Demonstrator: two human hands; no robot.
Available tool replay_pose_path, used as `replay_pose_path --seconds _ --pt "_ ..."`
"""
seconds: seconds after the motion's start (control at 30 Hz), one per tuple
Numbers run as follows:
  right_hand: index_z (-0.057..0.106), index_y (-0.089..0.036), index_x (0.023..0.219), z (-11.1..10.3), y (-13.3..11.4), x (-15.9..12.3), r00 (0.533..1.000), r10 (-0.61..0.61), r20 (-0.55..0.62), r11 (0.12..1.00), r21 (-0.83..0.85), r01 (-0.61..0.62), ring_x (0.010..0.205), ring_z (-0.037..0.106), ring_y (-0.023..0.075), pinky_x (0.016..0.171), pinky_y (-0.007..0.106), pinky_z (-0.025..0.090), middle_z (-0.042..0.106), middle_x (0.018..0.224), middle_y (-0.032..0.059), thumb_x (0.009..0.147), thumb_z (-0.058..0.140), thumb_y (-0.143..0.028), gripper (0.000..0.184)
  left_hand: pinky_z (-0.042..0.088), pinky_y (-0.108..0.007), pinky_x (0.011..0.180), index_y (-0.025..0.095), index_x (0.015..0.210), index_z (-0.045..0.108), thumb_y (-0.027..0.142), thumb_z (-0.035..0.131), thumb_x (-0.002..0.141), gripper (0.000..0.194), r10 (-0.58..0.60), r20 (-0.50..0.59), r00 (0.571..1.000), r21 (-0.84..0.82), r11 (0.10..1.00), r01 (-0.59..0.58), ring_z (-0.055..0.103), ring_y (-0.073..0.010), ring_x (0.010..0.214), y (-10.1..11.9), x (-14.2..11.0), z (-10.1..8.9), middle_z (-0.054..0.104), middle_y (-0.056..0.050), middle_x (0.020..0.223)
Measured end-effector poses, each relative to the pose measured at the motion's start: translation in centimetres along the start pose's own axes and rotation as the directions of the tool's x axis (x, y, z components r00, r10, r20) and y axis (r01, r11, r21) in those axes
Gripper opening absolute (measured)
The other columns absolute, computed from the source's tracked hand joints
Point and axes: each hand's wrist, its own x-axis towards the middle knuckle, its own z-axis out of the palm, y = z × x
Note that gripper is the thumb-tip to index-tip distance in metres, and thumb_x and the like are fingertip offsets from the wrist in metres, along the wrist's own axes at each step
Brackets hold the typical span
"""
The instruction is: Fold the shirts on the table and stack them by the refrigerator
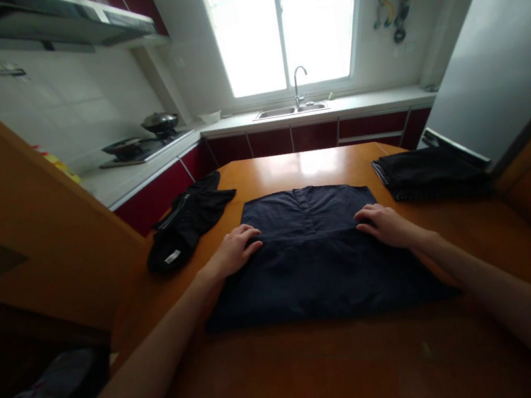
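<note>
A navy blue garment (302, 280) lies folded on the wooden table in front of me, wider at the near side. A crosswise fold edge runs over it, and a short buttoned strip shows in the middle of its far part. My left hand (237, 251) rests on its left edge, thumb apart from the fingers. On the opposite edge lies my right hand (388, 226), likewise with thumb and fingers apart. Both hands touch the cloth near the ends of the fold edge, and no cloth visibly stands pinched between the fingers.
A loose black garment (189, 220) with a white label lies on the table's (321, 370) left side. Folded dark clothes (433, 170) are stacked at the right. Beyond stand a counter with a sink (277, 113), a stove with pans (160, 123), and a fridge (488, 52) at right.
</note>
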Motion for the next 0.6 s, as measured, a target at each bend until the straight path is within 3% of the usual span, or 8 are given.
replay_pose_path --seconds 0.13,0.23,0.3,0.43,0.6 --pt "0.061 -0.018 0.134 -0.5 -5.9 -1.7 0.992 -0.046 -0.114 0.998 -0.044 0.041 0.127 0.053 0.0291 0.11 0.046 0.039 0.061 0.136 0.0137 0.1 0.042 -0.037 0.044 0.03 -0.043 0.118 0.017 0.148 0.046 0.049 0.038 0.103 0.056 0.14 0.027 0.99 0.056 0.988 -0.141 0.04 -0.0267 0.143 6.6 -2.0 0.9 0.044 -0.013 0.154" --pt "0.047 -0.014 0.148 2.1 -10.6 -3.3 0.99 -0.093 -0.102 0.992 -0.09 0.084 0.145 0.035 0.028 0.119 0.046 0.029 0.041 0.157 0.0131 0.1 0.037 -0.036 0.054 0.02 -0.047 0.122 0.022 0.157 0.032 0.048 0.031 0.106 0.058 0.213 0.085 0.973 0.111 0.969 -0.222 0.025 -0.0258 0.151 11.1 -3.5 3.6 0.03 -0.01 0.163" --pt "0.04 -0.012 0.153 4.3 -12.3 -4.2 0.995 -0.09 -0.031 0.99 -0.11 0.086 0.151 0.024 0.0283 0.121 0.049 0.022 0.029 0.163 0.0129 0.1 0.037 -0.038 0.059 0.016 -0.049 0.123 0.022 0.159 0.025 0.051 0.03 0.105 0.062 0.217 0.115 0.969 0.138 0.963 -0.232 0.019 -0.0259 0.153 12.4 -4.3 5.3 0.026 -0.01 0.164" --pt "0.028 -0.015 0.158 6.5 -11.2 -5.5 0.999 -0.013 0.036 0.993 -0.117 0.017 0.153 0.017 0.0265 0.122 0.05 0.021 0.018 0.166 0.0115 0.1 0.036 -0.049 0.068 0.011 -0.046 0.124 0.023 0.161 0.016 0.054 0.029 0.105 0.066 0.187 0.154 0.97 0.167 0.963 -0.212 0.015 -0.0241 0.154 11.5 -5.6 6.3 0.02 -0.008 0.165" --pt "0.03 -0.013 0.157 5.4 -6.0 -8.1 0.988 0.154 0.012 0.973 -0.176 -0.149 0.152 0.022 0.0262 0.122 0.05 0.019 0.024 0.164 0.013 0.1 0.03 -0.059 0.074 0.013 -0.046 0.124 0.025 0.162 0.012 0.057 0.031 0.104 0.069 0.118 0.173 0.978 0.177 0.973 -0.148 0.011 -0.0261 0.154 9.4 -7.9 4.8 0.015 -0.006 0.166"
